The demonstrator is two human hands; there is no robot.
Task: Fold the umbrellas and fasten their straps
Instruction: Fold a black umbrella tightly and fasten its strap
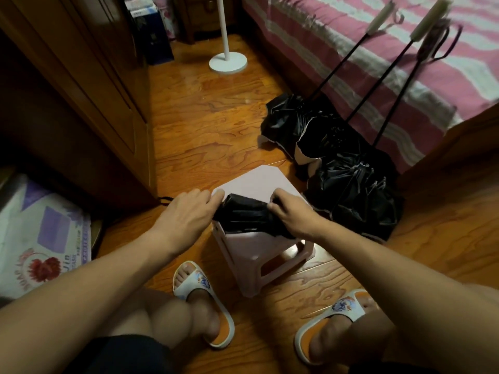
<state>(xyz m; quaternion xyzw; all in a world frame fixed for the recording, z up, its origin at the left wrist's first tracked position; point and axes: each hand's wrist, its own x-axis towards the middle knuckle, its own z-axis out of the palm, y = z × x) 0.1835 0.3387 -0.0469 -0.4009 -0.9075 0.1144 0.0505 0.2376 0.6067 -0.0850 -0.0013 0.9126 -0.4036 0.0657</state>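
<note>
A folded black umbrella lies across a pale pink plastic stool in front of my feet. My right hand grips its right end, fingers curled over the fabric. At the umbrella's left end my left hand rests with fingertips touching the fabric and the stool top. Several more black umbrellas lie unfolded in a heap on the floor to the right, their long shafts and pale handles leaning on the bed.
A bed with a pink and white striped cover stands at the right. A wooden wardrobe fills the left. A white lamp stand base sits on the wooden floor ahead. A printed bag lies at left.
</note>
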